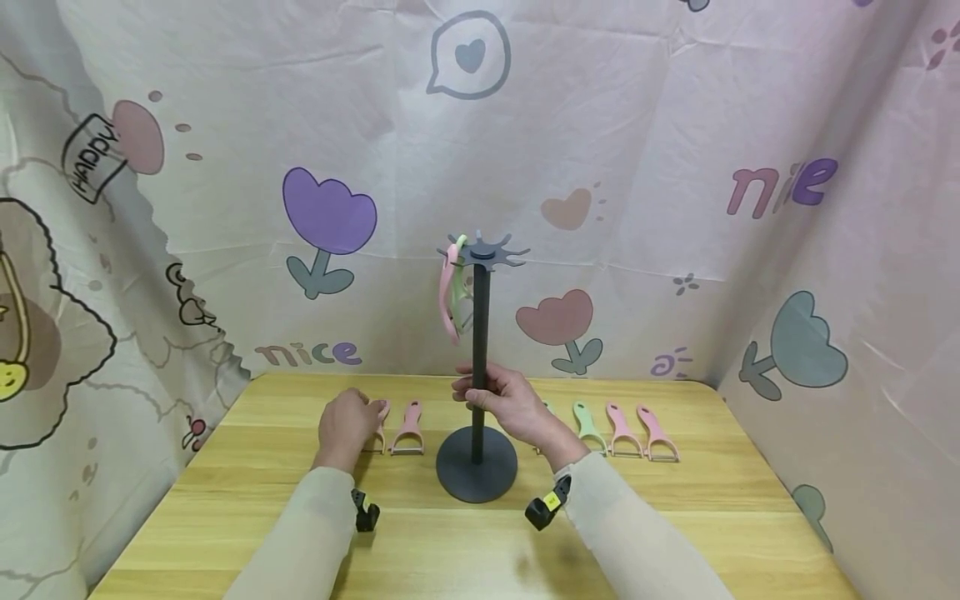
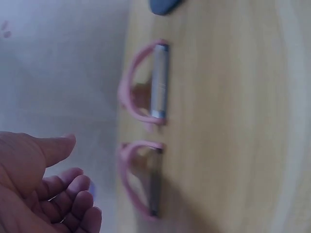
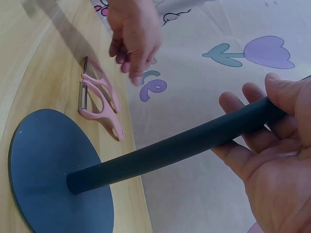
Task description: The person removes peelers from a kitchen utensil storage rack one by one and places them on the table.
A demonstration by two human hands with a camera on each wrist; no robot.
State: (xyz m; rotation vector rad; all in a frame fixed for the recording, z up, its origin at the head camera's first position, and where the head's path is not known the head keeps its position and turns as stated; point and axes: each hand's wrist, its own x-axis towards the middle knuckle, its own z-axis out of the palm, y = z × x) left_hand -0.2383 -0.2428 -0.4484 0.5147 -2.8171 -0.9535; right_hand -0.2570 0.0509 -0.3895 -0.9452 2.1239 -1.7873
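Note:
A dark stand (image 1: 480,333) with a round base (image 1: 476,483) and a ring of hooks on top stands upright mid-table. My right hand (image 1: 517,404) holds its pole, thumb and fingers around it, as the right wrist view also shows. From the hooks' left side hang a pink peeler (image 1: 448,287) and a green peeler (image 1: 460,292). My left hand (image 1: 347,425) hovers by two pink peelers lying left of the base, the nearer one (image 1: 383,412) partly hidden behind it, the other (image 1: 412,421) fully visible. Its fingers curl loosely with nothing between them in the left wrist view.
Right of the stand lie a green peeler (image 1: 585,421), two pink peelers (image 1: 619,421) and another green one (image 1: 547,407), mostly hidden by my right arm. A patterned cloth (image 1: 637,108) hangs behind the wooden table (image 1: 450,550).

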